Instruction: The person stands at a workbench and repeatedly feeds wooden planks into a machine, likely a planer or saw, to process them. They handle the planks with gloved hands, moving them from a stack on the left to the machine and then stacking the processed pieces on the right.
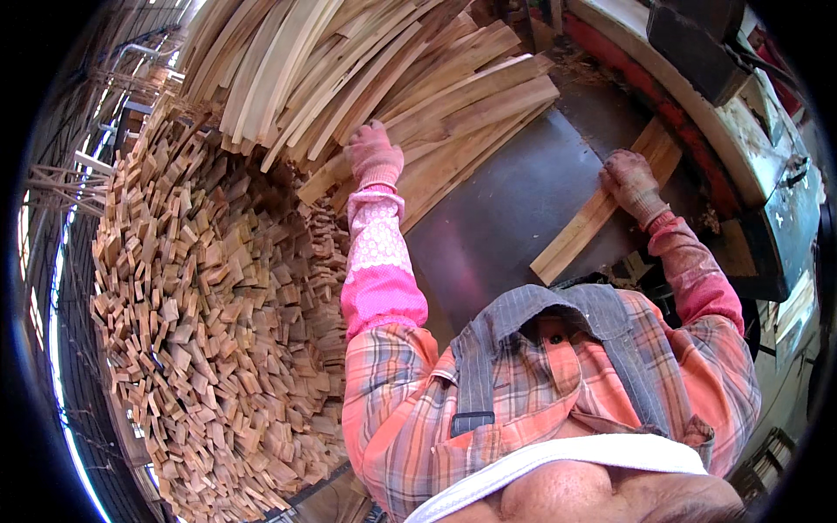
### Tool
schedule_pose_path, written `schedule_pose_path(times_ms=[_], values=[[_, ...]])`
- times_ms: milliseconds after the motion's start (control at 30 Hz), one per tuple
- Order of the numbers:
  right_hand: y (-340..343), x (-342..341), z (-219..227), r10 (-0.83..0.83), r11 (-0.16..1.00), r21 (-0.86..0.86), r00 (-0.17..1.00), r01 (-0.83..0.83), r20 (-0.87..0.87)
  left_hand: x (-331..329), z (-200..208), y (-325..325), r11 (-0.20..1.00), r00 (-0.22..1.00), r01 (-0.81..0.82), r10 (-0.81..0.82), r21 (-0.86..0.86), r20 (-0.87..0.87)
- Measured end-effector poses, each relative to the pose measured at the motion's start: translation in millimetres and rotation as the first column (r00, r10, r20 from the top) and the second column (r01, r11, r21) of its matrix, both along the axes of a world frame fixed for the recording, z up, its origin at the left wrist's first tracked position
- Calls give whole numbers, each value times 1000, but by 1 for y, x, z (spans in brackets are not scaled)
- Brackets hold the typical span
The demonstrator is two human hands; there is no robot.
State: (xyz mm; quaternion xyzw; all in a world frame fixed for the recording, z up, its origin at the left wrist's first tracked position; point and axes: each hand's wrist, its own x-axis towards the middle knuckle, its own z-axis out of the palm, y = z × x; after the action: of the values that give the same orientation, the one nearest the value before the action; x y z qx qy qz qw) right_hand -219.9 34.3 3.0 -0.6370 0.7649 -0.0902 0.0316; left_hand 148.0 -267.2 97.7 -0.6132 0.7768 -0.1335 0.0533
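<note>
My right hand (635, 185), in a worn pinkish work glove, is closed over a flat wooden board (571, 237). The board slants across a dark metal tabletop (497, 213), its near end toward my body. On the left, my gloved left hand (375, 157) has its fingers curled at the end of another wooden board (324, 180), beside a fanned pile of boards (475, 131). That hand hides part of the board, and its fingertips are partly out of sight. Pink sleeves cover both forearms.
Long wooden slats (288, 70) lie piled at the far left. Below them, a tall stack of sticks (209, 305) shows its cut ends. A curved red machine edge (697, 161) borders the table's right side, with a dark box-shaped machine part (693, 48) above it.
</note>
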Motion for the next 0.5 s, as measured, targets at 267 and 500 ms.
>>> schedule_pose_path(times_ms=[267, 500], values=[[2, -64, -35, -99, 994, -37, 995, 99, 7, 15, 22, 9, 991, 941, 73, -31, 112, -338], [7, -40, 41, -350, 934, 57, 935, 353, -46, 31, -4, 34, 965, 621, 245, -86, 88, -779]])
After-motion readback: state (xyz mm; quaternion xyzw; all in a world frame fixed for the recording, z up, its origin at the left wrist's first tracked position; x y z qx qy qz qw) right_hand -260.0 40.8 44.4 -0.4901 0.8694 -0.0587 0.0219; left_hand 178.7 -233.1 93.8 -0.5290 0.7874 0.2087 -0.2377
